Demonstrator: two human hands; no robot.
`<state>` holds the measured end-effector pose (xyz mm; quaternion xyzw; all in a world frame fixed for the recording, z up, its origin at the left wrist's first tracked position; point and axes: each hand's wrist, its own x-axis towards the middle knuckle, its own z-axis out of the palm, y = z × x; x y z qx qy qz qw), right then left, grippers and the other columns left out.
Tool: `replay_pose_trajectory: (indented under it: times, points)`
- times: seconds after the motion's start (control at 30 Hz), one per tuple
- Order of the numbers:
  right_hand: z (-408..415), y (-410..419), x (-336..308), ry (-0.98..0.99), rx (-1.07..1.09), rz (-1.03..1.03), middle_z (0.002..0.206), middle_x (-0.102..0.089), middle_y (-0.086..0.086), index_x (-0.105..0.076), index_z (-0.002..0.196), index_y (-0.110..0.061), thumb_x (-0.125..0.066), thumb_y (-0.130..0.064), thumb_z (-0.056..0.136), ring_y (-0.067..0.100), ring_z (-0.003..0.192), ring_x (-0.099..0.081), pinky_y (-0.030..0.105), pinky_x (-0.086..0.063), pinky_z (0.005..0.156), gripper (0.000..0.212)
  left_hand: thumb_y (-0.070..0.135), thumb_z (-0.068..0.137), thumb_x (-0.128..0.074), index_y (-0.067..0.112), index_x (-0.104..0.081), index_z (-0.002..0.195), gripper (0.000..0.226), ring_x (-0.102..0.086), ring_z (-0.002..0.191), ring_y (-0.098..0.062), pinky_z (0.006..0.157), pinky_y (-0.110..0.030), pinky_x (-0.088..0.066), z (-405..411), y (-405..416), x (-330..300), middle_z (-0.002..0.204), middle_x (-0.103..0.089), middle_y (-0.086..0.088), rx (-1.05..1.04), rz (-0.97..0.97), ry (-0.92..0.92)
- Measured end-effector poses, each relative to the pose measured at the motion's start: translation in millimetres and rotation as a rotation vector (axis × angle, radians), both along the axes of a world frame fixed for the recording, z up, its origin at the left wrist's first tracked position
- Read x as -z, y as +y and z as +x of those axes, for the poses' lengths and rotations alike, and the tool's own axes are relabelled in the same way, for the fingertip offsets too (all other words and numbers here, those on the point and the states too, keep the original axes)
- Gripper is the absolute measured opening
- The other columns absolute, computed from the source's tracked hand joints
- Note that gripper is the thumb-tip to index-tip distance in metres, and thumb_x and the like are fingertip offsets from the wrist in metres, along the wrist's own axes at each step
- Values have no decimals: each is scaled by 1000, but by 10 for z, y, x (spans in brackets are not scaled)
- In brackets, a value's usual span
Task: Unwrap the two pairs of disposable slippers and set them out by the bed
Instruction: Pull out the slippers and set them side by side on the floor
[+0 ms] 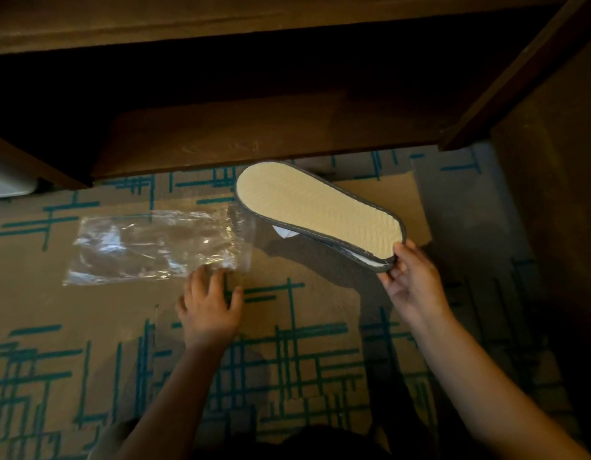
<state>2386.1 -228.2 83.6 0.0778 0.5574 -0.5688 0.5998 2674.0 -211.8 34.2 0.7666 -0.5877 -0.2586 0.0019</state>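
A pair of flat slippers (pixel 315 207) with a cream sole facing up and a dark grey rim is held above the carpet, the two pressed together. My right hand (pixel 410 280) pinches the pair at its near end, thumb on the sole. An empty clear plastic wrapper (pixel 154 245) lies flat on the carpet to the left, its open end near the slippers' far tip. My left hand (pixel 209 302) rests on the carpet with fingers spread, fingertips touching the wrapper's near right corner.
The floor is tan carpet (pixel 287 360) with teal line patterns. A dark wooden furniture frame (pixel 254 141) runs along the back, with a dark wooden panel (pixel 552 161) at the right. A white object (pixel 8 180) shows at the left edge.
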Motion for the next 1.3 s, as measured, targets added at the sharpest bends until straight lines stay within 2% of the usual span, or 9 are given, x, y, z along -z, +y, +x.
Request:
replay_pose_trajectory:
  times: [0.13, 0.23, 0.33, 0.5, 0.7, 0.83, 1.07, 1.2, 1.3]
  points:
    - [23, -10, -50, 78, -89, -8, 82, -62, 4, -56, 90, -20, -51, -2, 90, 15, 77, -60, 27, -59, 59, 18, 38, 87, -49, 21, -34, 137, 55, -16, 142, -33, 112, -59, -22, 284, -117, -44, 155, -17, -9, -21, -39, -20]
    - [-1, -16, -62, 109, -159, -19, 84, -60, 7, -60, 91, -16, -50, -3, 90, 17, 78, -58, 22, -58, 56, 16, 21, 79, -65, 11, -36, 135, 64, -29, 136, -38, 106, -57, -34, 293, -132, -194, 150, -25, -20, -54, -326, 70]
    - [-38, -33, -49, 121, -209, -2, 93, -63, 6, -59, 107, -11, -50, -5, 91, 17, 83, -61, 21, -58, 56, 19, 25, 67, -73, 13, -36, 133, 76, -25, 135, -33, 107, -48, -29, 179, -158, -337, 145, -30, -23, 157, -540, 90]
    - [-120, -85, -74, 83, -284, 19, 94, -64, 5, -60, 96, -17, -50, -6, 91, 17, 86, -62, 22, -59, 54, 16, 14, 66, -76, 13, -43, 132, 73, -34, 133, -27, 104, -55, -38, 4, -236, -286, 140, -41, -14, 532, -461, 99]
    - [-249, -153, -95, -39, -338, 30, 104, -63, 8, -48, 128, -10, -55, -8, 86, 20, 93, -63, 23, -58, 55, 43, 22, 79, -54, 13, -57, 120, 42, -54, 113, -16, 92, -34, -50, 97, -124, -269, 122, -62, -9, 469, -508, 200]
    - [-263, -226, -143, -178, -352, 25, 99, -64, 11, -57, 111, -7, -61, -10, 76, 19, 74, -73, 25, -59, 54, 35, 29, 72, -66, 13, -44, 132, 66, -44, 127, -23, 104, -35, -40, 69, -131, -278, 135, -49, -15, 548, -442, 206]
    - [-307, -294, -92, -183, -298, 120, 79, -73, 11, -61, 99, -7, -57, -17, 87, 18, 65, -73, 25, -60, 60, 16, 14, 75, -52, 13, -54, 115, 40, -50, 115, -15, 107, -9, -28, 81, -43, -309, 119, -61, -13, 411, -508, 312]
    - [-277, -240, -106, -237, -204, 42, 96, -74, 9, -57, 116, -18, -59, -46, 74, 22, 80, -74, 31, -61, 66, 51, 19, 79, -56, 16, -60, 108, 30, -54, 99, 0, 95, 0, -33, -142, -9, -390, 105, -66, 1, 345, -512, 379]
    - [4, -100, -188, -73, -430, 52, 107, -67, 6, -51, 121, -26, -56, -53, 70, 26, 98, -67, 40, -57, 79, 58, 23, 78, -61, 18, -65, 103, 26, -53, 89, 14, 82, 5, -35, -372, 30, -434, 95, -60, 15, 210, -502, 458]
